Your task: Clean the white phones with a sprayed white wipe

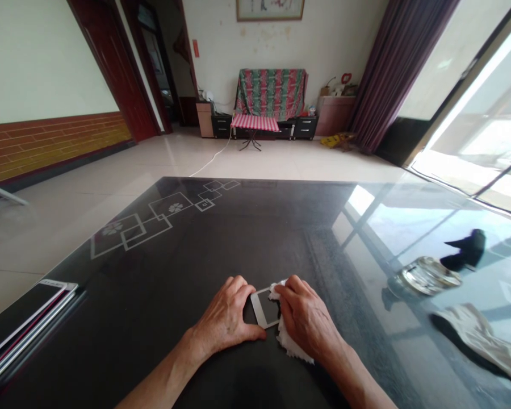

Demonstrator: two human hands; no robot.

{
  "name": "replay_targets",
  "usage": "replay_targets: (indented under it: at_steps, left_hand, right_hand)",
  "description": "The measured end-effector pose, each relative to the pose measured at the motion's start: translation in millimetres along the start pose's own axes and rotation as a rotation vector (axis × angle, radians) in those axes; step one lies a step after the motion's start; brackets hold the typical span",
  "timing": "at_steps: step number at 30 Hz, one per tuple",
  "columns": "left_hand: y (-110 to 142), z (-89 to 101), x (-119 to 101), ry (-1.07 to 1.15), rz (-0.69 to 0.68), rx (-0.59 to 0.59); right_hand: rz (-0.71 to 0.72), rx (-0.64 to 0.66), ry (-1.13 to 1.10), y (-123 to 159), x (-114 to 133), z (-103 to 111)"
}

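A small white smartphone [262, 309] with a dark screen lies face up on the black glossy table [221, 244]. Its left end is gripped between the thumb and fingers of my left hand [229, 315]. My right hand [304, 309] is closed over a crumpled white tissue [293, 343], pressing it against the right part of the phone's screen. That end of the phone is hidden under the tissue and fingers.
Several tablets [29, 318] are stacked at the table's left edge. On the right are a glass ashtray [430, 276], a black object [468, 250] I cannot identify and a crumpled pale cloth [479, 335]. Beyond stands a small table with a striped cover [254, 122].
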State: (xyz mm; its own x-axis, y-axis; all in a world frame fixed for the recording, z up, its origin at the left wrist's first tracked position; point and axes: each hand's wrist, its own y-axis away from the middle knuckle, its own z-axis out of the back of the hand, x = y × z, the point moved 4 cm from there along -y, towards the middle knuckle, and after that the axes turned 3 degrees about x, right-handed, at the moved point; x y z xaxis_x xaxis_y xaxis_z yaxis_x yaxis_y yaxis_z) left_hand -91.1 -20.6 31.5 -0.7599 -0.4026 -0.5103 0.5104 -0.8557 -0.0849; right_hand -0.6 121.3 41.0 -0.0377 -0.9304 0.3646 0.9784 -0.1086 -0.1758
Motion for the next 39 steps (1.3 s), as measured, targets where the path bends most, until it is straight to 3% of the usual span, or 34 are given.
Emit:
replay_targets:
  at_steps: [8, 20, 39]
  left_hand:
    - [-1, 0.2, -1, 0.009, 0.096, 0.013]
    - [0, -0.6, 0, 0.003, 0.091, -0.029]
    - [2, 0.0, -2, -0.033, 0.057, -0.013]
  right_hand:
    - [0.039, 0.046, -0.066, -1, 11, -8]
    - [0.092, 0.093, -0.088, -2, 25, -15]
    - [-0.091, -0.058, 0.052, 3, -30, 10]
